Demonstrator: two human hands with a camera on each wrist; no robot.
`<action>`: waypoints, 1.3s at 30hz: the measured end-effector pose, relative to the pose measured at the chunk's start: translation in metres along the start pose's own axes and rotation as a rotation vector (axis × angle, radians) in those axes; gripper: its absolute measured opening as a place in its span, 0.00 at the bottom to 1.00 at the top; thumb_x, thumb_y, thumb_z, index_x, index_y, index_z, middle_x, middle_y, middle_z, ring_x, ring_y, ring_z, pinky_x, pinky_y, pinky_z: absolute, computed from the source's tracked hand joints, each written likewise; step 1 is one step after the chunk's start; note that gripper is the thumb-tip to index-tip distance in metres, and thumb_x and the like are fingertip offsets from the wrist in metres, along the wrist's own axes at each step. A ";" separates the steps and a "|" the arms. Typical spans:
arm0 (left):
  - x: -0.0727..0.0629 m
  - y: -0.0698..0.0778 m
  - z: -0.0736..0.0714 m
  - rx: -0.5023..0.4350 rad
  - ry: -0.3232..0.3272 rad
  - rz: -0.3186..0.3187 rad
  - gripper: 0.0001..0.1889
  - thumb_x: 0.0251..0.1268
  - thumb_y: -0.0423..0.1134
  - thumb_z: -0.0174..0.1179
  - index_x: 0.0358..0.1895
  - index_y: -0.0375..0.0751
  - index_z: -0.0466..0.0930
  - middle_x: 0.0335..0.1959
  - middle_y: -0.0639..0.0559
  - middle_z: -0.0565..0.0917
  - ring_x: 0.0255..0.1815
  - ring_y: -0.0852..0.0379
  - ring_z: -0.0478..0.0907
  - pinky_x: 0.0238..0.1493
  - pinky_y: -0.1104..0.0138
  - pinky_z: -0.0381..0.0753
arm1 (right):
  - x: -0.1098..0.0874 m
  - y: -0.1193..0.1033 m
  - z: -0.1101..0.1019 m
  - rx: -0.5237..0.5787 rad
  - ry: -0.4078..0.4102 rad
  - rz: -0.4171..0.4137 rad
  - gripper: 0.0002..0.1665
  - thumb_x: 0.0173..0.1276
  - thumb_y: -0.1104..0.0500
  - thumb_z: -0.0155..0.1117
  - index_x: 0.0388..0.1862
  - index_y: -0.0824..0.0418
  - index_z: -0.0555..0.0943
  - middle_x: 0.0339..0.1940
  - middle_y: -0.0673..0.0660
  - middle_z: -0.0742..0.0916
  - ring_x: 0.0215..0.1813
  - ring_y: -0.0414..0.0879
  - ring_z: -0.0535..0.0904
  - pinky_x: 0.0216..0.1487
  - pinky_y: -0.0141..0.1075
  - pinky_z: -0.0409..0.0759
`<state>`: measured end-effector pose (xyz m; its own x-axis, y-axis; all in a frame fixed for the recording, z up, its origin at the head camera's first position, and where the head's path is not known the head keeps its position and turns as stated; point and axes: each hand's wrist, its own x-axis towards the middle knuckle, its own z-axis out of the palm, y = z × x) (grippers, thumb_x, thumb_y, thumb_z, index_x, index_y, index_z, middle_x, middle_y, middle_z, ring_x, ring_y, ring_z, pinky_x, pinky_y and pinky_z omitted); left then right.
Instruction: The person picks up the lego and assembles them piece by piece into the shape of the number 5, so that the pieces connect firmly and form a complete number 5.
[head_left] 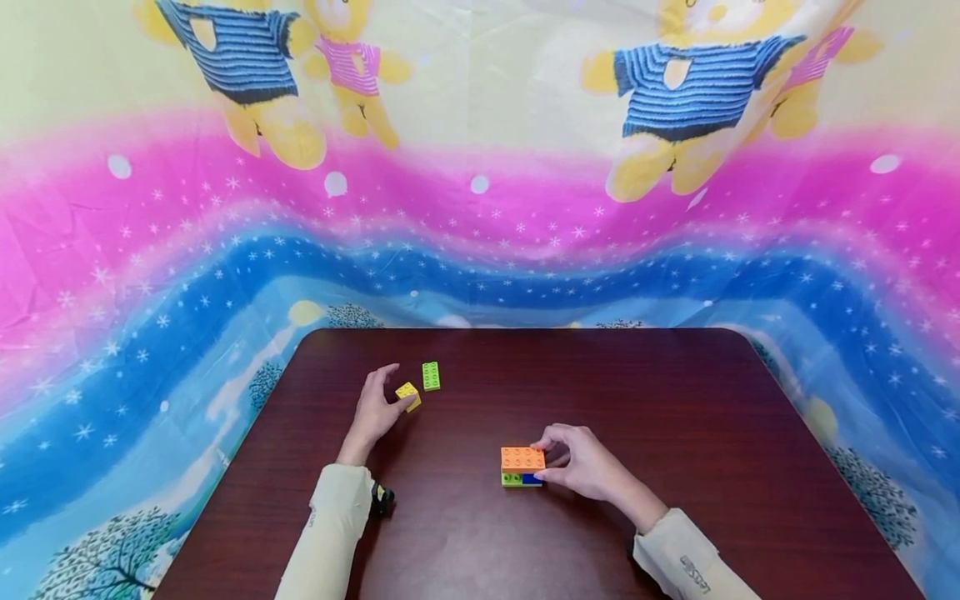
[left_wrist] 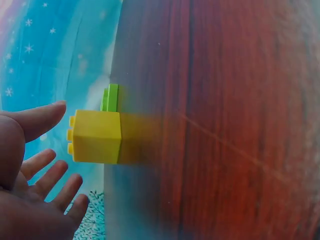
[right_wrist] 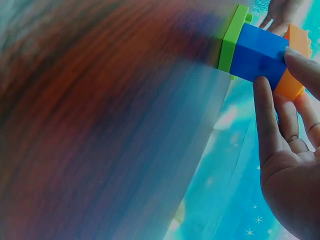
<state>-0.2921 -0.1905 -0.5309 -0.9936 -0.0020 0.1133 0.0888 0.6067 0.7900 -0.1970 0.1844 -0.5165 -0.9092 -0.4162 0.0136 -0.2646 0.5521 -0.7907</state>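
My left hand is at the left of the table, its thumb and fingers spread about a yellow toy brick. In the left wrist view the yellow brick stands on the table with its studs towards the hand. My right hand holds a small brick stack at its right side, with thumb and fingertips on it. An orange brick tops the stack, a blue brick is in the middle, and a flat green brick lies at the bottom against the table.
A flat light green brick lies just beyond the yellow one. The dark wooden table has rounded far corners. A printed cloth with bears and snowflakes hangs behind it and along its sides.
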 end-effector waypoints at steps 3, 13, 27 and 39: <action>0.001 -0.003 0.002 -0.031 -0.036 -0.028 0.38 0.69 0.36 0.69 0.78 0.35 0.61 0.71 0.33 0.68 0.72 0.35 0.67 0.72 0.41 0.69 | 0.000 -0.001 -0.001 -0.004 -0.001 0.005 0.20 0.57 0.63 0.83 0.44 0.50 0.83 0.49 0.53 0.87 0.46 0.45 0.86 0.45 0.37 0.89; 0.000 -0.006 0.008 -0.001 -0.049 -0.057 0.28 0.72 0.32 0.65 0.72 0.33 0.68 0.67 0.33 0.76 0.64 0.37 0.75 0.63 0.46 0.77 | 0.000 -0.002 -0.001 -0.008 0.001 0.006 0.20 0.57 0.62 0.82 0.44 0.51 0.83 0.49 0.54 0.87 0.46 0.45 0.87 0.44 0.38 0.90; 0.000 -0.005 0.008 0.055 -0.034 -0.033 0.21 0.73 0.33 0.63 0.66 0.35 0.74 0.62 0.35 0.79 0.59 0.39 0.78 0.57 0.47 0.80 | 0.001 -0.002 -0.001 -0.001 0.004 0.011 0.20 0.57 0.62 0.83 0.44 0.50 0.83 0.48 0.55 0.87 0.44 0.46 0.88 0.44 0.37 0.90; -0.006 0.007 0.008 0.053 -0.014 0.027 0.20 0.72 0.33 0.65 0.65 0.37 0.76 0.59 0.38 0.81 0.56 0.41 0.79 0.57 0.48 0.81 | 0.000 0.000 0.000 -0.003 -0.001 0.022 0.20 0.58 0.62 0.82 0.45 0.50 0.83 0.51 0.54 0.87 0.48 0.46 0.86 0.44 0.37 0.89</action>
<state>-0.2860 -0.1797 -0.5312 -0.9917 0.0258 0.1257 0.1124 0.6479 0.7534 -0.1973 0.1841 -0.5167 -0.9145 -0.4046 -0.0047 -0.2454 0.5636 -0.7887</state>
